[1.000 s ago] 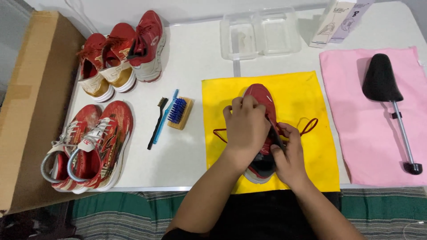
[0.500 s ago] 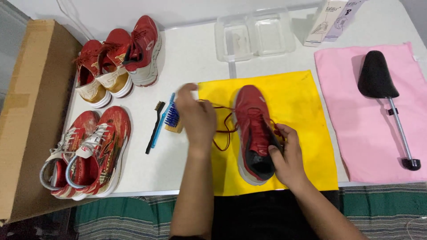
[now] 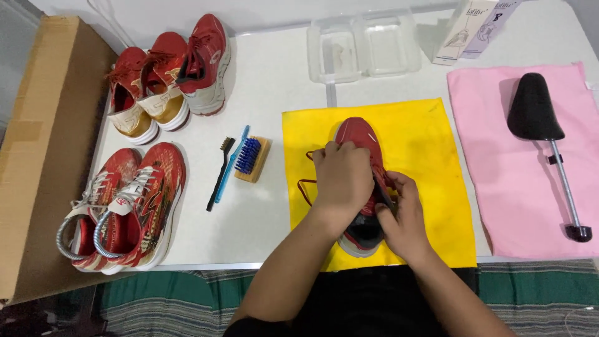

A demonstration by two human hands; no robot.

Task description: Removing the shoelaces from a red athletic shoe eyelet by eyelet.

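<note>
Toe pointing away from the person, the red sneaker [image 3: 362, 181] lies lengthwise on the yellow cloth [image 3: 430, 150], left hand [image 3: 342, 178] closed over its laces, right hand [image 3: 402, 218] pinching its right collar.

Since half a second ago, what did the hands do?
The left hand swung back from beside the brush onto the red shoe, over its laces. The right hand kept gripping the shoe's side. The shoe stayed on the yellow cloth.
</note>
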